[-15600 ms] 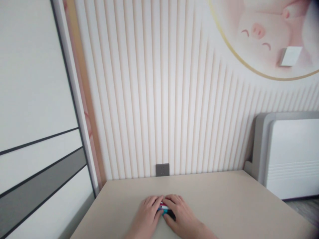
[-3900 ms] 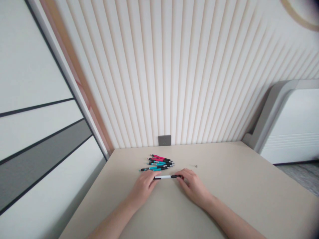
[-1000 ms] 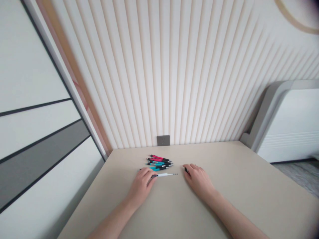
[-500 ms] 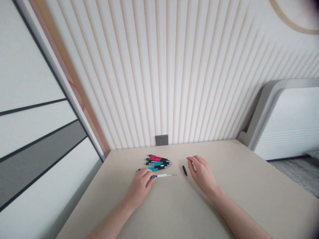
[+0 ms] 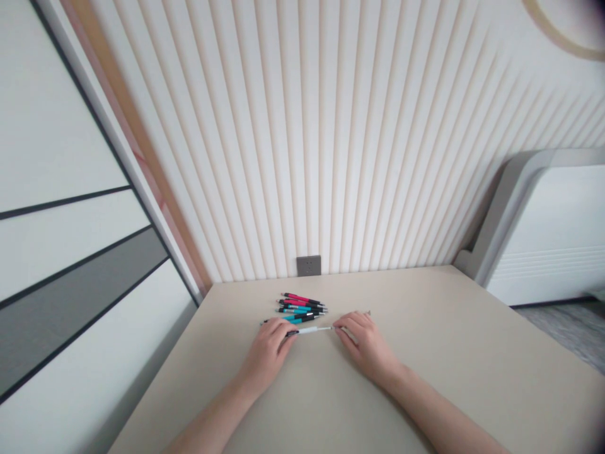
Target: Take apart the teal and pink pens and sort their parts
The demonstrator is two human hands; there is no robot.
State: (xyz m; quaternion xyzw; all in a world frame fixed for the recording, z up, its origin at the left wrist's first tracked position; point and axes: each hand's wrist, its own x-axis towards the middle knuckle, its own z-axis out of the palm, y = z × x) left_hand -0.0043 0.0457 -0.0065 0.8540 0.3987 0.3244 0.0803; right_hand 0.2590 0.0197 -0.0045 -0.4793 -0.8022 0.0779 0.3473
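Low in the middle of the frame, a white pen [image 5: 309,330] spans the gap between the hands, its long axis running left to right and rising slightly rightward. The left hand [image 5: 269,347] has its grip closed on the black end; the thin, bare end points straight at the right hand [image 5: 363,345], whose fingertips meet it, though whether that grip pinches or merely touches, I cannot tell. Just above, red and blue pens [image 5: 302,304] lie on the table [image 5: 302,403], nearer the left hand.

White pen [image 5: 309,330] partly hidden by left hand [image 5: 270,347], 2 forearms [image 5: 220,403] cut off below
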